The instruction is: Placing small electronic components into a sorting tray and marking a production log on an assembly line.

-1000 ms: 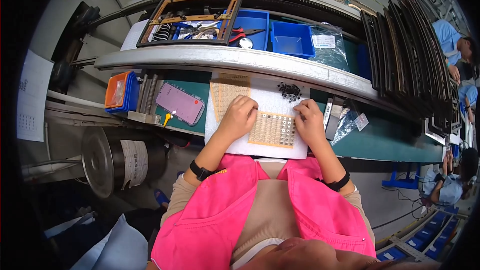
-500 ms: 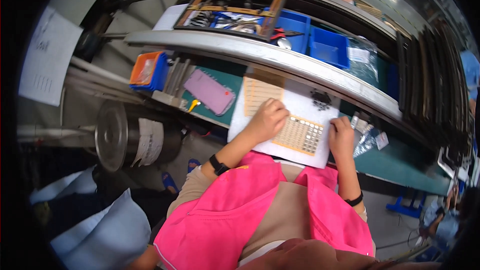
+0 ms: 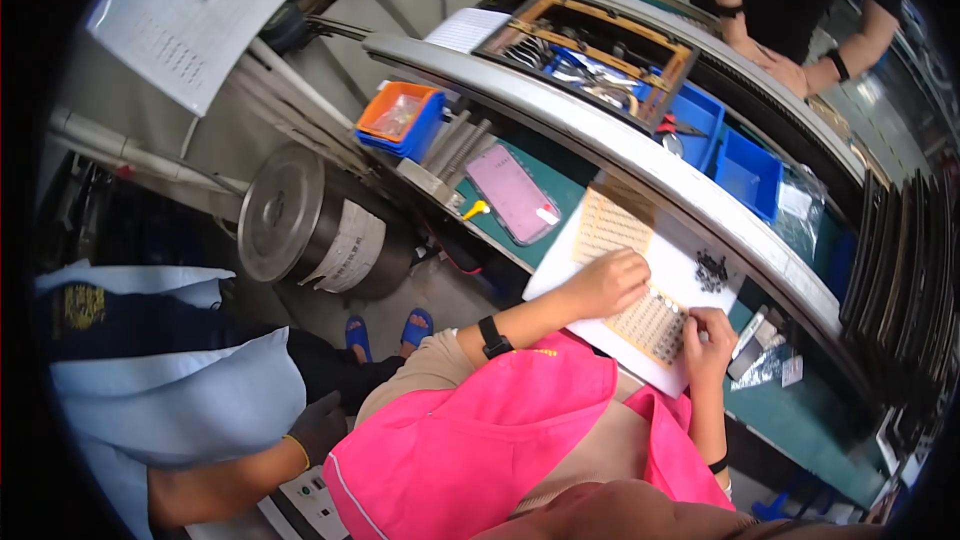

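A yellow-edged panel (image 3: 640, 332) with rows of small cells lies on a white sheet (image 3: 571, 265) on the green bench. My left hand (image 3: 612, 283) rests over the panel's far left edge, its fingers curled together; whatever is in them is hidden. At the right edge of the panel, my right hand (image 3: 710, 336) has thumb and fingers pinched, and I cannot make out what they hold. A second, similar panel (image 3: 612, 228) lies beyond my left hand. Small black parts (image 3: 712, 272) are heaped on the sheet beyond my right hand.
A pink phone-shaped case (image 3: 512, 192), a yellow tool (image 3: 476, 209) and an orange bin (image 3: 400, 112) are to the left. A metal rail (image 3: 600, 120) crosses beyond the panels. Clear bags (image 3: 765, 368) lie right. Another person's hands (image 3: 775, 68) rest across the bench.
My view has turned, so the bench sits tilted and further right in it. My right hand has come closer to the panel's right edge. The left hand stays over the panel's far left side.
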`<control>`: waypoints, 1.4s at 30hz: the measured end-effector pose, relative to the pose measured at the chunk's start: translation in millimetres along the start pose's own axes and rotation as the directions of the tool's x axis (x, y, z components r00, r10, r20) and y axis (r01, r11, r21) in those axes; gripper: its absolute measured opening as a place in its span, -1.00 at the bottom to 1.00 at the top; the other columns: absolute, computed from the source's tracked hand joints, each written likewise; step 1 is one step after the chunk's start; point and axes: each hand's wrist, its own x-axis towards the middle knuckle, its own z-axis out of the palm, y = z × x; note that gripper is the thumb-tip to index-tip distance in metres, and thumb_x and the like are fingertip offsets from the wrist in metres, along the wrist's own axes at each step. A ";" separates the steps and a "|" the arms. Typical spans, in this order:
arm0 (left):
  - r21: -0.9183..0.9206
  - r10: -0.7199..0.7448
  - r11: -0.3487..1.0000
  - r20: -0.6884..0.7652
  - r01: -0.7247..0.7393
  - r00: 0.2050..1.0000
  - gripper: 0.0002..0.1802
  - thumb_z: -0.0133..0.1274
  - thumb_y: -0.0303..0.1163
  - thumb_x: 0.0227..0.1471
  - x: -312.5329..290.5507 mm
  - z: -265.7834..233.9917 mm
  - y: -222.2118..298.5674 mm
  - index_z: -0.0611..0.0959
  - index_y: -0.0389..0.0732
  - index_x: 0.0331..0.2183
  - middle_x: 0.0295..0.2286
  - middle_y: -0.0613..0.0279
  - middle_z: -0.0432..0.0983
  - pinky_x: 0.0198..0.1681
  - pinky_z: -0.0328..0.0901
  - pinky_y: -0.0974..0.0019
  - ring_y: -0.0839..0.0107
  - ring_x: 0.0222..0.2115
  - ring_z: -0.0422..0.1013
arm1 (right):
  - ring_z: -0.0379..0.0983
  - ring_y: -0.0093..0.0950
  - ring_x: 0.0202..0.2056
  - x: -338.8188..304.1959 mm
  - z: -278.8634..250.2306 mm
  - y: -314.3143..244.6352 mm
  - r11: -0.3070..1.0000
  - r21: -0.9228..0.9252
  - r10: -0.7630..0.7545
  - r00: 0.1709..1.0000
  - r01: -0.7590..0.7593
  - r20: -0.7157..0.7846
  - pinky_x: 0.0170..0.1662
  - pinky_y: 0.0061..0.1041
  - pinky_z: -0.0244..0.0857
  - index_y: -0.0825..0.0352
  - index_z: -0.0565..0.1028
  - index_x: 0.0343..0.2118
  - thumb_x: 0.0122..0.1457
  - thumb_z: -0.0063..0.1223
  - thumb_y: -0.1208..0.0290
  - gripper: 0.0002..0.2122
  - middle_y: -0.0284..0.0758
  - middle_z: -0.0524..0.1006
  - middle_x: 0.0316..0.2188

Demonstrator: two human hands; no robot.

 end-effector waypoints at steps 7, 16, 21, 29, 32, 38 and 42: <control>-0.074 -0.078 0.994 0.015 0.079 0.997 -0.88 0.13 -0.58 -0.13 1.2 -18.1 13.6 0.56 -0.28 -0.42 -0.46 0.07 0.46 -0.29 0.34 0.16 0.10 -0.40 0.42 | 0.49 -0.29 -0.41 4.1 -3.2 -11.7 0.978 0.164 0.137 0.990 -0.131 -0.028 -0.33 -0.46 0.35 0.41 0.53 -0.43 0.00 0.09 0.61 -0.94 -0.19 0.52 -0.46; -0.086 -0.094 0.991 0.068 0.100 0.993 -0.87 0.14 -0.58 -0.15 7.2 -9.2 18.3 0.58 -0.30 -0.42 -0.50 0.09 0.46 -0.34 0.35 0.19 0.13 -0.44 0.44 | 0.46 -0.49 -0.54 -6.3 3.0 -21.5 0.920 0.330 0.141 0.963 -0.213 0.230 -0.46 -0.63 0.30 0.42 0.56 -0.41 0.00 0.10 0.62 -0.93 -0.23 0.51 -0.49; -0.099 -0.101 0.989 0.088 0.110 0.991 -0.88 0.14 -0.58 -0.16 8.5 -2.9 25.9 0.58 -0.30 -0.44 -0.49 0.08 0.47 -0.34 0.35 0.19 0.13 -0.43 0.44 | 0.45 -0.55 -0.55 4.3 0.3 -8.9 0.934 0.299 0.173 0.979 -0.197 0.106 -0.48 -0.62 0.29 0.41 0.54 -0.41 -0.04 0.14 0.63 -0.90 -0.30 0.50 -0.51; -0.099 -0.090 0.990 0.073 0.097 0.993 -0.89 0.11 -0.58 -0.15 12.4 7.4 21.6 0.59 -0.31 -0.43 -0.50 0.08 0.46 -0.35 0.34 0.18 0.13 -0.43 0.44 | 0.46 -0.20 -0.53 20.5 6.6 -6.4 0.997 0.072 -0.018 0.999 0.015 0.036 -0.42 -0.35 0.38 0.41 0.51 -0.41 -0.03 0.11 0.64 -0.91 -0.17 0.48 -0.48; -0.124 -0.112 0.985 0.083 0.122 0.990 -0.89 0.11 -0.57 -0.15 11.9 5.4 21.3 0.59 -0.31 -0.43 -0.49 0.08 0.47 -0.35 0.34 0.18 0.14 -0.43 0.44 | 0.45 -0.16 -0.51 22.7 10.5 -8.3 0.999 0.045 0.020 0.997 -0.023 0.069 -0.41 -0.33 0.37 0.41 0.50 -0.43 -0.03 0.11 0.64 -0.92 -0.16 0.48 -0.47; -0.144 -0.097 0.984 0.068 0.106 0.993 -0.88 0.12 -0.57 -0.15 9.6 6.5 17.6 0.59 -0.31 -0.42 -0.47 0.08 0.48 -0.34 0.35 0.19 0.14 -0.42 0.44 | 0.48 -0.26 -0.50 23.7 16.9 -5.5 0.996 -0.084 -0.014 0.998 0.019 0.053 -0.42 -0.41 0.36 0.41 0.52 -0.43 -0.05 0.15 0.63 -0.91 -0.19 0.48 -0.49; -0.151 -0.091 0.984 0.059 0.099 0.994 -0.87 0.12 -0.57 -0.15 8.3 7.2 16.1 0.60 -0.32 -0.41 -0.47 0.08 0.48 -0.33 0.35 0.20 0.14 -0.41 0.44 | 0.47 -0.20 -0.48 25.8 15.8 -7.4 0.999 -0.050 0.021 0.997 -0.017 0.074 -0.40 -0.35 0.37 0.42 0.51 -0.45 -0.05 0.13 0.64 -0.93 -0.17 0.48 -0.47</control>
